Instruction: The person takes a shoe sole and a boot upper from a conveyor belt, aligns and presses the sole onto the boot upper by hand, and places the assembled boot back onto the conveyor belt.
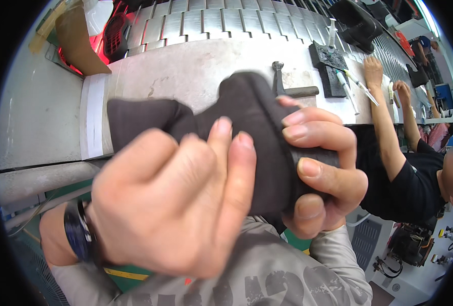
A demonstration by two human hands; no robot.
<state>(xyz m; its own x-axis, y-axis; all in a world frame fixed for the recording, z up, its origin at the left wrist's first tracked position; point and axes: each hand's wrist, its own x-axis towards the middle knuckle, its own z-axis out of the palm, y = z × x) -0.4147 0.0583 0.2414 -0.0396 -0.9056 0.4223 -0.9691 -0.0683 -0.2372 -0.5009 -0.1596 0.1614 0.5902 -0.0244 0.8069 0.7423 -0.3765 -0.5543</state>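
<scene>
A dark brown-black boot (270, 163) is held up close before me, its shaft pointing left and its sole side toward my right. My right hand (333, 158) wraps round the sole side, fingers bent over the edge. On the upper lie the fingertips of my left hand (170, 204), its other fingers curled in and its thumb hidden; the hand is slightly blurred. Behind the boot, a hammer (278, 76) rests on the pale worktop (185, 66). My left wrist wears a dark band (77, 229).
Black blocks (332, 76) and syringes (348, 92) lie right of the hammer. Beyond the worktop runs a slatted metal conveyor (206, 20), carrying another dark boot (356, 25). Brown cardboard (76, 38) stands by a red-lit shoe (115, 38). A co-worker in black (405, 178) reaches in at the right.
</scene>
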